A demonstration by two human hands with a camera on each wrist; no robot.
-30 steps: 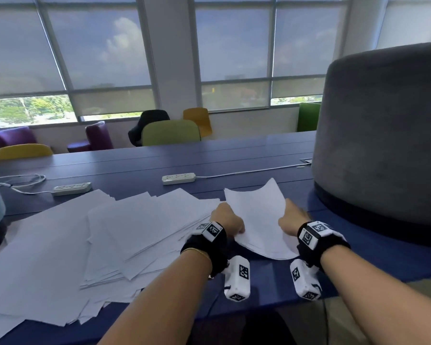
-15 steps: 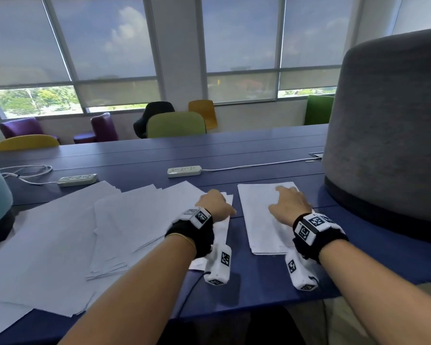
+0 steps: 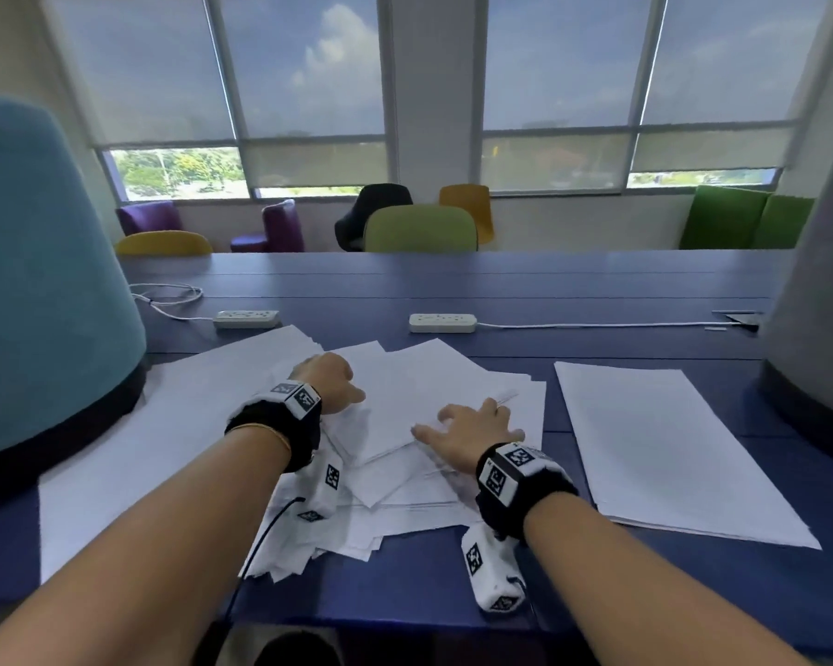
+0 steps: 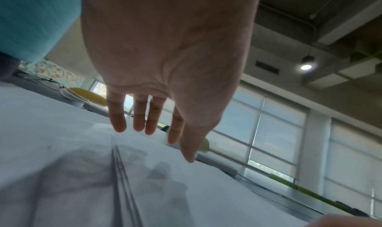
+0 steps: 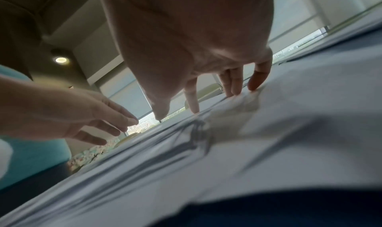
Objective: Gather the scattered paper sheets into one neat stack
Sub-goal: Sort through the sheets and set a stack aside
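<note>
Already our right hand [image 3: 472, 432] sat low centre of the head view, fingers spread flat, and in the right wrist view its fingertips [image 5: 253, 85] pressed down on the loose sheets [image 3: 434, 391]. Nothing pinched yet. Our left hand [image 3: 330, 384] was left of centre; in the left wrist view its fingers [image 4: 142, 116] hung straight and slightly apart just above the paper, holding nothing. Contact there we could not confirm.

The loose sheets lay fanned and overlapping across the middle and lower left of the head view. The neat stack [image 3: 664, 454] lay flat at right of frame, apart from the pile, a strip of blue table [image 3: 453, 281] between them.

Step in hand, as we judged it: taking the next sheet off the scattered pile for the stack. To do it well we needed light fingertip pressure on the top sheet only, sliding it clear so one edge freed, the left hand steadying the sheets below. Pressing hard risked dragging several along or creasing them. Then square the edges when landing it on the stack.
</note>
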